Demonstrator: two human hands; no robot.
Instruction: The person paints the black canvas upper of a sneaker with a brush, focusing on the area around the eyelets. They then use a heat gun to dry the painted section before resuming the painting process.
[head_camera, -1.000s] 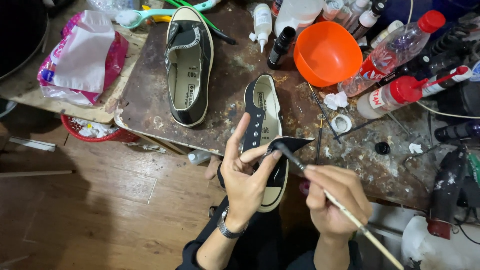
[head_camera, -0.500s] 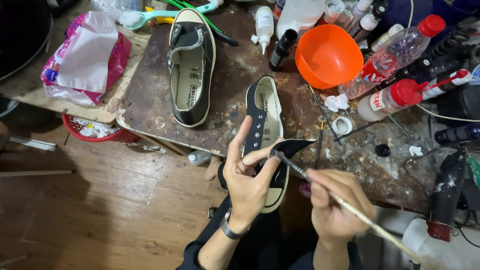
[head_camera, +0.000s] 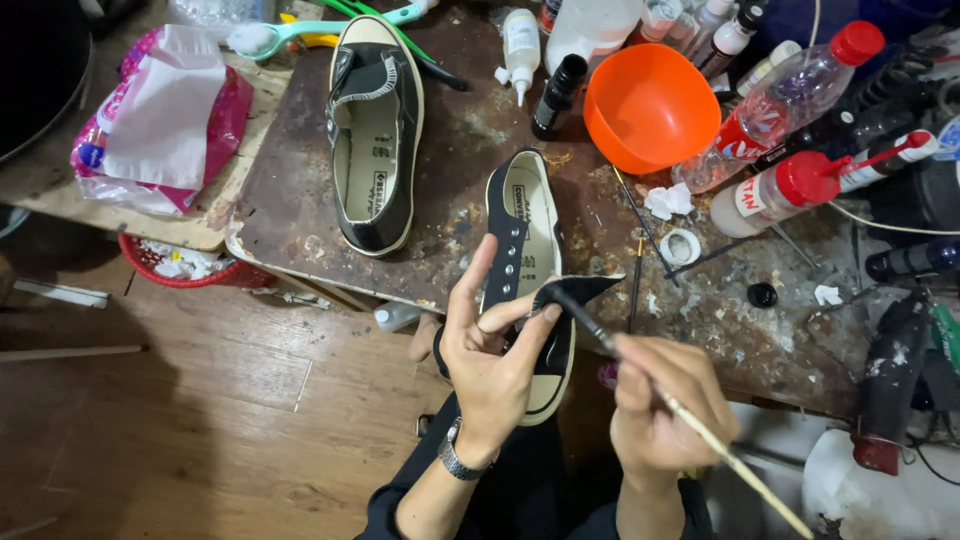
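Fingers (head_camera: 520, 318) hide shoe (head_camera: 525, 235) heel; brush (head_camera: 700, 425) tip probably touching.

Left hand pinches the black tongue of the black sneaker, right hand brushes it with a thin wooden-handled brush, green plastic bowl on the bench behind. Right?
Not quite: the head view shows the plastic bowl is orange, not green. The rest holds: the left hand pinches the black tongue of the black sneaker, and the right hand holds the thin wooden-handled brush to it, on the stained bench.

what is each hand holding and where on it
The left hand pinches the black shoe by its black tongue flap, near the heel end. The right hand holds a thin brush mid-handle.
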